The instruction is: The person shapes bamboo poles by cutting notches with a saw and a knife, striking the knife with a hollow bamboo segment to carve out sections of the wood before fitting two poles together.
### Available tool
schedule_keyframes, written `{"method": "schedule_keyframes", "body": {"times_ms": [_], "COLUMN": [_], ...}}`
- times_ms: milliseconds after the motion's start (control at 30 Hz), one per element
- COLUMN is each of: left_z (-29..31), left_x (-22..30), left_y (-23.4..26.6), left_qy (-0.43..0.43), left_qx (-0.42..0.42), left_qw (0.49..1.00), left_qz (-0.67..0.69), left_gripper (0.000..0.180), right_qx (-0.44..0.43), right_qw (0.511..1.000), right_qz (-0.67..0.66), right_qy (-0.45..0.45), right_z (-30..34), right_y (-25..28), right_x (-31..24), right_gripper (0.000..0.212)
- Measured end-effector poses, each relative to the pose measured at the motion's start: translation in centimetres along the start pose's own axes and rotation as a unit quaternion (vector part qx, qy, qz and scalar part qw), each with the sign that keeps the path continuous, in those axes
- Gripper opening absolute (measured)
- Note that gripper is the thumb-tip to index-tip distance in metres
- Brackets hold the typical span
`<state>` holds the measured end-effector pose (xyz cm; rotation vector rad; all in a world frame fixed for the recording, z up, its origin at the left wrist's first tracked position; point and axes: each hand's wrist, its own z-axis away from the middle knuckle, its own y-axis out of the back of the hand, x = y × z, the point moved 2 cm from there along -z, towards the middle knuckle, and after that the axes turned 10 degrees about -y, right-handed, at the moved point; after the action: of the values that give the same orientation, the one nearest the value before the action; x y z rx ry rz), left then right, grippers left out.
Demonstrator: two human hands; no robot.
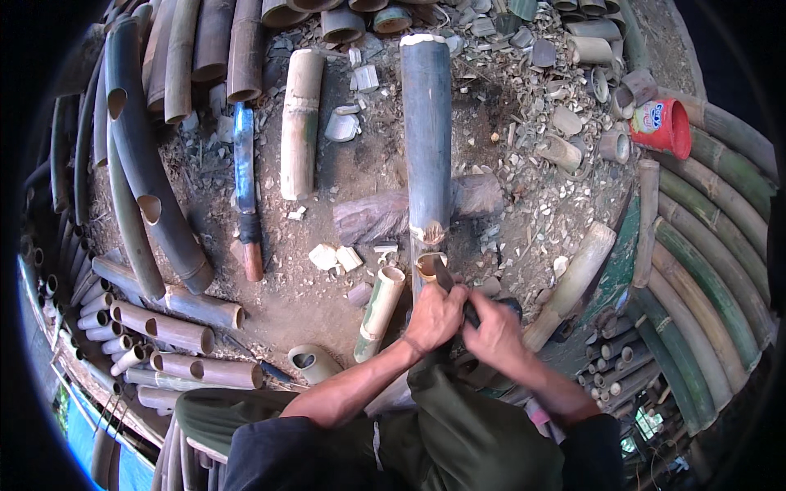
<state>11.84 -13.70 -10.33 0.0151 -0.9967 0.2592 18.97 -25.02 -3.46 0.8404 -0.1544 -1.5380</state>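
A knife (pixel 443 276) with a dark blade shows just beyond my two hands, which meet close together in front of me. My right hand (pixel 494 330) is closed round its dark handle end. Closed fingers of my left hand (pixel 436 316) press over the blade; part of their grip is hidden. Right at the blade lies the open cut end of a bamboo piece (pixel 427 263), whose near part my hands and lap cover. Beyond it a thick dark bamboo pole (pixel 427 123) stretches away, with a pale notch near its close end. That pole rests across a rough log (pixel 370 214).
Left on the ground lies a long blade (pixel 245 155) with a brown handle. Bamboo tubes (pixel 301 123) surround me, some with holes (pixel 151 214). Chips (pixel 323 256) litter the dirt. At right are a red container (pixel 660 128) and split bamboo lengths (pixel 710 225).
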Motion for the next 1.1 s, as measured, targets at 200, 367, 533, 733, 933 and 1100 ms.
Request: {"method": "schedule_keyframes", "body": {"times_ms": [200, 367, 533, 733, 933, 1100], "left_z": [0.8, 0.7, -0.1, 6.6, 11.2, 10.7], "left_x": [2.1, 2.7, 1.9, 1.1, 0.0, -1.1], "left_y": [-0.9, -0.5, 0.3, -0.3, 3.7, 8.0], "left_qy": [0.123, 0.164, 0.122, -0.016, -0.057, 0.092], "left_qx": [0.108, 0.146, 0.046, -0.215, -0.068, 0.071], "left_qw": [0.885, 0.683, 0.689, 0.96, 0.987, 0.993], "left_qz": [0.435, 0.697, 0.713, 0.177, -0.133, 0.036], "left_gripper": [0.033, 0.033, 0.043, 0.077, 0.067, 0.042], "right_qx": [-0.135, -0.218, -0.237, -0.047, -0.094, -0.249], "right_qw": [0.917, 0.789, 0.766, 0.976, 0.95, 0.87], "right_qz": [0.335, 0.529, 0.562, 0.176, -0.284, -0.385], "right_qy": [0.168, 0.224, 0.203, 0.118, -0.092, -0.184], "right_z": [-3.7, -6.2, -9.3, -1.9, 0.9, -3.3], "right_y": [5.9, 5.3, 5.2, 3.0, -3.8, -7.8], "right_x": [-6.0, -12.5, -14.5, -2.3, -2.4, -5.9], "right_gripper": [0.024, 0.011, 0.016, 0.038, 0.026, 0.047]}}
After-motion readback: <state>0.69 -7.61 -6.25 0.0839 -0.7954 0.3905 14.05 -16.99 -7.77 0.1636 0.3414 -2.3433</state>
